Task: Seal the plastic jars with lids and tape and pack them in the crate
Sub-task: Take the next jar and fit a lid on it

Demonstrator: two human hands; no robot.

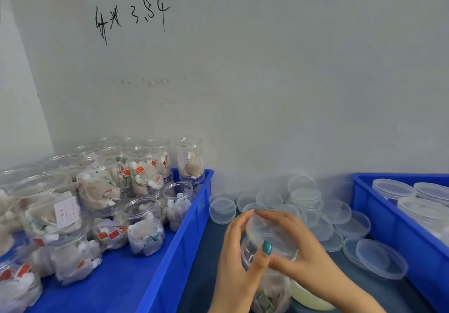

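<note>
Our left hand (237, 252) and right hand (306, 252) gripped a clear round plastic lid (269, 236) with bent fingers, fitting it on the see-through plastic jar (266, 287) on the dark table (206, 264); we saw no tape yet; many open jars (143, 222) in the blue plastic crate (192, 227) had no lids.

Soft, even light; soft focus and a wide-angle bend.
I see the wall (267, 69) lit flat and bright, with faint shade behind the lids (303, 197) at 4 o'clock. The left hand (237, 264) and right hand (308, 259) smear at 5 o'clock. Jars (97, 191) at 8 o'clock look hazy; the wall's corner leans at 9 o'clock.
</note>
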